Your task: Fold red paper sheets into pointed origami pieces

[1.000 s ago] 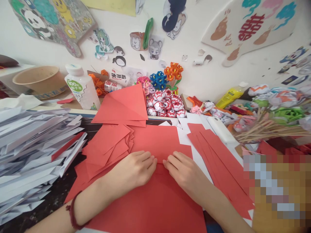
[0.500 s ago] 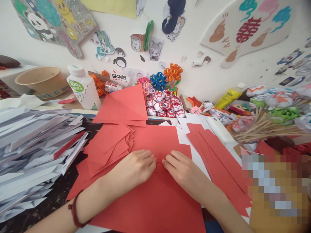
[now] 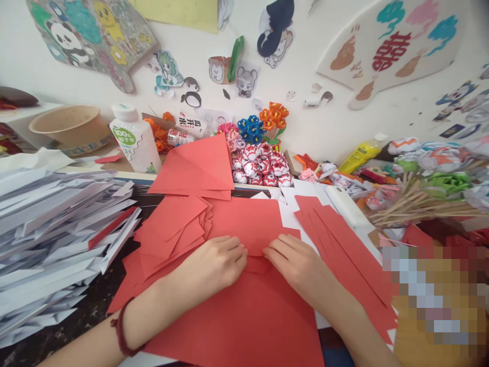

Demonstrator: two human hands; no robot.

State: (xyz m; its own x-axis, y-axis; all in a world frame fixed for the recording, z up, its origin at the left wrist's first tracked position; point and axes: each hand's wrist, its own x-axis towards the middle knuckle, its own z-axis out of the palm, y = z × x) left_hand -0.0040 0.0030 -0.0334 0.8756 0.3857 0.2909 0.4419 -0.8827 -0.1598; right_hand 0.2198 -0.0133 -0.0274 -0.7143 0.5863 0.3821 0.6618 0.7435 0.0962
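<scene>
A small folded piece of red paper (image 3: 258,264) lies between my hands, its lower edge showing below a crease. My left hand (image 3: 226,261), with fingers curled in, pinches its left end. At the right end, my right hand (image 3: 287,257) is closed on the same paper, fingertips bent under. Beneath both hands spreads a large red sheet (image 3: 244,316). A stack of red paper squares (image 3: 175,214) lies beyond my left forearm. My thumbs are mostly hidden.
Folded white paper strips (image 3: 57,229) are heaped at left. Long red strips (image 3: 344,255) lie at right. Behind are a white bottle (image 3: 135,142), red-and-white paper flowers (image 3: 263,165) and a yellow bottle (image 3: 361,155). Stick-stemmed flowers (image 3: 443,181) stand far right.
My right hand has shifted slightly right, widening the gap between my hands. More of the folded red paper shows between them. The view has moved a little.
</scene>
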